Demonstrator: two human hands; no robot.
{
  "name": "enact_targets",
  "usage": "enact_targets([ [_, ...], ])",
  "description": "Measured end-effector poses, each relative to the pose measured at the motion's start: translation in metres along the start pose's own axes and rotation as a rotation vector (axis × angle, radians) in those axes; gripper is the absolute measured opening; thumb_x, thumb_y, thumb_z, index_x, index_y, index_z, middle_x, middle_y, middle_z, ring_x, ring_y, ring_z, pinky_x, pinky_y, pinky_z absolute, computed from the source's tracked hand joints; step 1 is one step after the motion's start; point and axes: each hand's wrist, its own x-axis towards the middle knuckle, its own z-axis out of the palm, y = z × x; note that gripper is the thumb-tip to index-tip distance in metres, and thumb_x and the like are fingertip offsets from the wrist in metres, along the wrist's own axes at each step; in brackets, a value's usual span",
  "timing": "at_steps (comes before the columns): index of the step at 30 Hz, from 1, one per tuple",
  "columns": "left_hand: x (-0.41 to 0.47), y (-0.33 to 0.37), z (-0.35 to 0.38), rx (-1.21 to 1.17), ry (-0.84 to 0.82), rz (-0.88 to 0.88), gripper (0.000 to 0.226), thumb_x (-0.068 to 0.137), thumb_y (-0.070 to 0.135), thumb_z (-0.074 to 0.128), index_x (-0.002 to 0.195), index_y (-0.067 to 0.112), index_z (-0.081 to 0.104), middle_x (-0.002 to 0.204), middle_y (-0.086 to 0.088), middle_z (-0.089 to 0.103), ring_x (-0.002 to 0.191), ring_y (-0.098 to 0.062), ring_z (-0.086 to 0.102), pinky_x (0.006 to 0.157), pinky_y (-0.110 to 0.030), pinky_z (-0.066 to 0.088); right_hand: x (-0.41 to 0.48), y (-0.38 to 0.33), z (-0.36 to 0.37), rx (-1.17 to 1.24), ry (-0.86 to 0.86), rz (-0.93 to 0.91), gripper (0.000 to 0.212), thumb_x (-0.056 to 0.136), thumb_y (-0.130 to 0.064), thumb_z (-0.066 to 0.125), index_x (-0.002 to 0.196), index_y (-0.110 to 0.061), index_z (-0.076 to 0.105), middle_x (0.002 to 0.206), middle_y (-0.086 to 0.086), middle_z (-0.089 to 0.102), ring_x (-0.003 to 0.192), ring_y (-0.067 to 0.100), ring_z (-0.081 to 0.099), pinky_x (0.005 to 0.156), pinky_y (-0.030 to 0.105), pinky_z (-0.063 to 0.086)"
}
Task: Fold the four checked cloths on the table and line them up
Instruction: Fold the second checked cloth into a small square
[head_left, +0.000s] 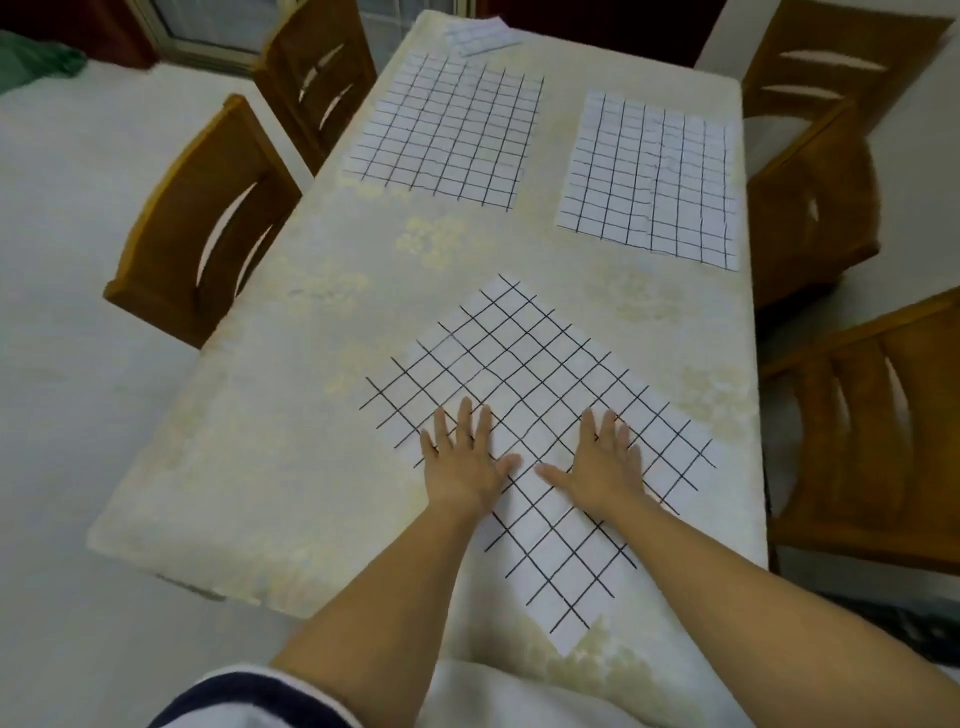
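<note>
A white cloth with a black check (524, 364) lies flat near me, turned like a diamond. My left hand (465, 460) and my right hand (602, 462) both press flat on it with fingers spread. Two more checked cloths lie spread farther back, one at the back left (447, 130) and one at the back right (652, 179). A smaller checked cloth (480, 34) lies at the far end of the table, partly cut off by the frame's top edge.
The table (291, 395) wears a pale yellow flowered cover. Wooden chairs stand along the left side (202, 223), (317, 67) and the right side (815, 202), (878, 431). Pale floor lies to the left.
</note>
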Motion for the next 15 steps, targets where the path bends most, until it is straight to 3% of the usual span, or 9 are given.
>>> enact_targets([
  [4, -0.016, 0.002, -0.006, 0.037, -0.048, -0.131, 0.087, 0.096, 0.077, 0.007, 0.158, 0.024, -0.022, 0.164, -0.005, -0.03, 0.151, -0.048, -0.017, 0.122, -0.063, 0.003, 0.01, -0.027, 0.003, -0.01, 0.025, -0.097, 0.114, 0.078, -0.085, 0.04, 0.154, -0.021, -0.018, 0.162, 0.012, -0.02, 0.15, 0.036, -0.013, 0.122, 0.052, 0.001],
  [9, -0.038, -0.013, -0.012, 0.157, -0.037, -0.161, 0.083, 0.1, 0.07, 0.018, 0.163, 0.02, -0.005, 0.17, -0.012, 0.001, 0.148, -0.044, 0.023, 0.12, -0.056, 0.017, 0.016, -0.042, 0.016, -0.068, 0.024, -0.236, 0.106, 0.083, -0.082, 0.034, 0.155, -0.022, -0.014, 0.162, 0.011, -0.021, 0.149, 0.036, -0.017, 0.122, 0.052, -0.001],
  [12, -0.05, -0.019, -0.014, 0.131, 0.016, -0.123, 0.074, 0.101, 0.066, 0.028, 0.157, 0.019, 0.027, 0.159, -0.012, 0.033, 0.146, -0.038, 0.029, 0.122, -0.054, 0.016, 0.016, -0.032, 0.024, -0.118, 0.032, -0.319, 0.109, 0.078, -0.087, 0.029, 0.155, -0.024, -0.017, 0.16, 0.009, -0.028, 0.147, 0.033, -0.024, 0.121, 0.051, -0.006],
  [15, -0.047, -0.024, -0.019, 0.094, 0.219, -0.031, 0.055, 0.103, 0.057, 0.034, 0.128, 0.017, 0.061, 0.138, -0.011, 0.054, 0.134, -0.035, 0.042, 0.121, -0.051, 0.021, 0.021, -0.024, 0.017, -0.151, 0.013, -0.361, 0.117, 0.073, -0.09, 0.033, 0.153, -0.025, -0.021, 0.157, 0.006, -0.033, 0.146, 0.03, -0.028, 0.12, 0.05, -0.01],
])
